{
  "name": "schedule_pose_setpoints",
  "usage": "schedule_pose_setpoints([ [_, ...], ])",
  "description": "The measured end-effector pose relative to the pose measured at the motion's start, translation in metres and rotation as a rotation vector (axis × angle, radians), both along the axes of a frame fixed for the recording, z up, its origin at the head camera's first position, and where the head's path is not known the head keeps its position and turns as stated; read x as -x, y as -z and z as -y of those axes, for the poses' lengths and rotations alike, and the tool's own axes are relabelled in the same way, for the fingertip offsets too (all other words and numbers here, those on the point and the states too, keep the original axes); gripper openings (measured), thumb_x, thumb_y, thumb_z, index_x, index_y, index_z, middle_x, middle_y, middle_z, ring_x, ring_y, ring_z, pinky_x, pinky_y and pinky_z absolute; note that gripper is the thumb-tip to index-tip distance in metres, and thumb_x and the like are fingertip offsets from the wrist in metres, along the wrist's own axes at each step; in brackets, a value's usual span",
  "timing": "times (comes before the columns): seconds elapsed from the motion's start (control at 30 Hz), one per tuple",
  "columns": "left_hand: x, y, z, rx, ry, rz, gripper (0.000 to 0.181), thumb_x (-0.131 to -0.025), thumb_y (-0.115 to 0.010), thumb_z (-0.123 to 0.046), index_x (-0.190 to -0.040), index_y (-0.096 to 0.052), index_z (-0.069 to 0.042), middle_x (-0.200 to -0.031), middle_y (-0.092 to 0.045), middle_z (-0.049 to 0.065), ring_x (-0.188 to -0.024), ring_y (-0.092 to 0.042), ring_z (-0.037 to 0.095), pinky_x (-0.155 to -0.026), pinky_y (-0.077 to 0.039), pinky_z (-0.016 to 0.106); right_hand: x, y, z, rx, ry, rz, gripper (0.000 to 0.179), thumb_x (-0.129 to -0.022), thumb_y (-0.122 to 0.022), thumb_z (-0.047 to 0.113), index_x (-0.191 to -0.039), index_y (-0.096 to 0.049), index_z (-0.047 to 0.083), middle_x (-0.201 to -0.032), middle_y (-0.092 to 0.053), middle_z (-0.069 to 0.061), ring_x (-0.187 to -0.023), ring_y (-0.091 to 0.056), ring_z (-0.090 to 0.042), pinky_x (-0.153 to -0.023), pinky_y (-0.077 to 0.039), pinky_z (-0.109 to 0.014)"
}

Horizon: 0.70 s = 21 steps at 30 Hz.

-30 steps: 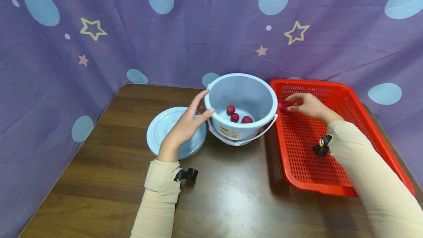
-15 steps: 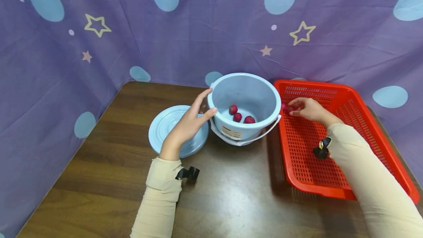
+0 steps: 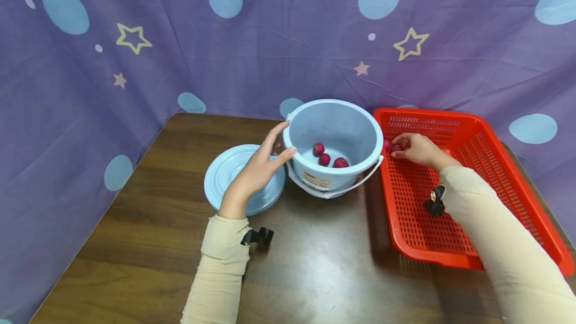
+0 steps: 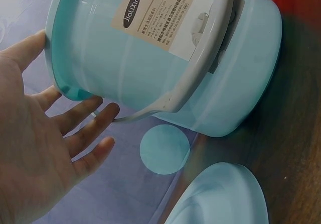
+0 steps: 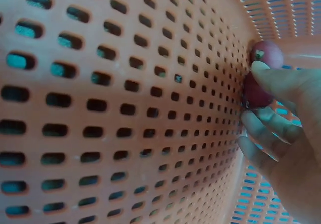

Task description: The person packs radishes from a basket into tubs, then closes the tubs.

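The right hand (image 3: 416, 148) pinches a small red fruit (image 5: 256, 94) between thumb and fingertips (image 5: 268, 76), pressed into the near-left corner of the red basket (image 3: 454, 259) just beside the pail; a second red fruit (image 5: 267, 53) lies touching it, against the basket's perforated wall. Compared with a second ago the hand has settled lower into that corner and its fingers have drawn together round the fruit, so I judge the pick-up as just secured, with the lift not yet begun. The left hand (image 3: 256, 169) has not moved: fingers straight and spread, it rests against the outer rim of the light blue pail (image 3: 333, 176), steadying it without gripping. Three red fruits (image 3: 327, 156) already lie on the pail's floor. The pail's white handle (image 3: 355, 186) hangs down at the front. The route out of the corner goes up over the basket wall and the pail rim, which stand very close together; above both there is open room. The pail's lid (image 3: 225, 174) lies flat on the wooden table (image 3: 315, 274) to the left, partly under the left hand
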<state>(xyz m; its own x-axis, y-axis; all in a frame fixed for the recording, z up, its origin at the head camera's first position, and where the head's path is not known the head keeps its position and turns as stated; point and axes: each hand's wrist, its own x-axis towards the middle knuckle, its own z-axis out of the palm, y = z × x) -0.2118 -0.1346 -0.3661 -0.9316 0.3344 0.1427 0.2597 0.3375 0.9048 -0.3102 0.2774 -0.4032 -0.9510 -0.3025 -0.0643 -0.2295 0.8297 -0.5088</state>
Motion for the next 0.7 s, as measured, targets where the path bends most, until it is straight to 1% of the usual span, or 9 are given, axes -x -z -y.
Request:
schedule_pose_setpoints([
  [0.1, 0.001, 0.001, 0.000, 0.005, 0.002, 0.001, 0.066, -0.099, -0.053, -0.052, -0.155, -0.021, -0.039, -0.137, -0.046, 0.007, -0.113, -0.047, 0.022, -0.097, -0.038, 0.048, 0.000, 0.001, 0.002, -0.014, -0.003, -0.010, 0.038, -0.088, -0.075, 0.017, -0.115, -0.063, -0.008, -0.090, -0.062, -0.018, -0.084, -0.054, -0.032, -0.079, -0.041, -0.045],
  [0.23, 0.001, 0.001, 0.000, 0.015, -0.005, 0.005, 0.065, -0.098, -0.053, -0.054, -0.155, -0.021, -0.042, -0.136, -0.046, 0.004, -0.113, -0.047, 0.021, -0.098, -0.038, 0.048, 0.001, 0.001, 0.002, -0.023, 0.002, -0.011, 0.037, -0.088, -0.075, 0.017, -0.114, -0.064, -0.007, -0.088, -0.060, -0.015, -0.083, -0.054, -0.031, -0.077, -0.040, -0.044],
  [0.33, 0.001, 0.001, 0.001, 0.015, -0.002, 0.000, 0.065, -0.099, -0.052, -0.054, -0.154, -0.021, -0.042, -0.138, -0.045, 0.005, -0.115, -0.047, 0.021, -0.098, -0.038, 0.049, 0.001, 0.001, 0.002, -0.032, 0.004, -0.004, 0.036, -0.089, -0.075, 0.019, -0.113, -0.064, -0.006, -0.087, -0.057, -0.014, -0.082, -0.052, -0.030, -0.076, -0.039, -0.043],
  [0.47, 0.001, 0.000, 0.000, 0.008, 0.009, -0.005, 0.065, -0.099, -0.052, -0.052, -0.155, -0.021, -0.040, -0.140, -0.045, 0.009, -0.116, -0.047, 0.021, -0.100, -0.037, 0.050, 0.001, -0.001, -0.001, -0.036, -0.003, 0.006, 0.037, -0.089, -0.074, 0.020, -0.113, -0.064, -0.005, -0.087, -0.055, -0.013, -0.082, -0.051, -0.030, -0.076, -0.038, -0.042],
  [0.57, 0.001, 0.000, 0.000, 0.009, 0.009, 0.003, 0.066, -0.099, -0.053, -0.052, -0.155, -0.020, -0.040, -0.143, -0.043, 0.009, -0.117, -0.047, 0.021, -0.102, -0.035, 0.050, 0.000, -0.005, -0.001, -0.031, -0.009, 0.000, 0.036, -0.089, -0.074, 0.019, -0.114, -0.065, -0.005, -0.088, -0.057, -0.013, -0.083, -0.052, -0.030, -0.076, -0.040, -0.042],
  [0.7, 0.000, -0.001, 0.001, 0.010, 0.003, 0.009, 0.066, -0.099, -0.053, -0.053, -0.155, -0.020, -0.042, -0.144, -0.043, 0.008, -0.119, -0.047, 0.022, -0.104, -0.035, 0.051, -0.004, -0.015, -0.001, -0.035, -0.027, -0.024, 0.033, -0.089, -0.074, 0.017, -0.112, -0.067, -0.005, -0.085, -0.058, -0.012, -0.080, -0.051, -0.028, -0.073, -0.040, -0.041],
])
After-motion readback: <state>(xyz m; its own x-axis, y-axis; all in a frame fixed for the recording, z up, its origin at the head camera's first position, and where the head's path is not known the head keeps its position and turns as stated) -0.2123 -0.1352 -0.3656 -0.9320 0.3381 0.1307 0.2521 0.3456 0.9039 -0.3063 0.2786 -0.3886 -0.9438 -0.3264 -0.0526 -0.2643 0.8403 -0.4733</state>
